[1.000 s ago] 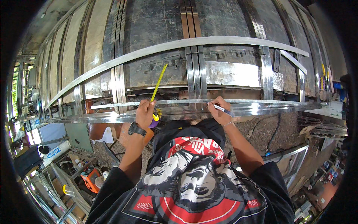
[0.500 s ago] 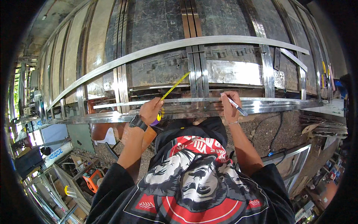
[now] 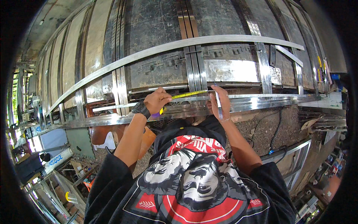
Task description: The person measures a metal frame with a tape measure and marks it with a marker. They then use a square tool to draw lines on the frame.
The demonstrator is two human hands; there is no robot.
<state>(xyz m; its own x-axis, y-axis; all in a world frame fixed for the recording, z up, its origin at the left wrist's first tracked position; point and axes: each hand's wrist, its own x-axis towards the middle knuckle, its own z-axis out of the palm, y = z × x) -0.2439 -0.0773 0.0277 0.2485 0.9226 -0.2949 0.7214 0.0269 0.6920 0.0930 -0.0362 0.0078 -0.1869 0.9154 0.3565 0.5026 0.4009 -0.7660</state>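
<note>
My left hand [image 3: 156, 101] is closed around a tape measure [image 3: 188, 95]. Its yellow blade runs rightward to my right hand [image 3: 223, 99], and part of the yellow and purple case shows below my left palm. A marker pen [image 3: 219, 103] with a white barrel is gripped in my right hand, whose fingertips are at the blade's end. Whether they pinch that end cannot be made out. Beneath both hands, a thin metal strip [image 3: 261, 96] lies lengthwise near the front edge of a metal frame [image 3: 246, 105].
A long metal bar [image 3: 149, 54] lies across the crosspieces beyond my hands. A shorter bar [image 3: 290, 56] lies at the far right. Below the frame's front edge are an orange-brown panel [image 3: 147, 143] and a dark cable [image 3: 276, 128]. Metal sections stand at lower right.
The tape blade has swung from pointing up and right to nearly level. My right hand has moved left to its end, and the pen now stands more upright. My left hand has shifted slightly rightward.
</note>
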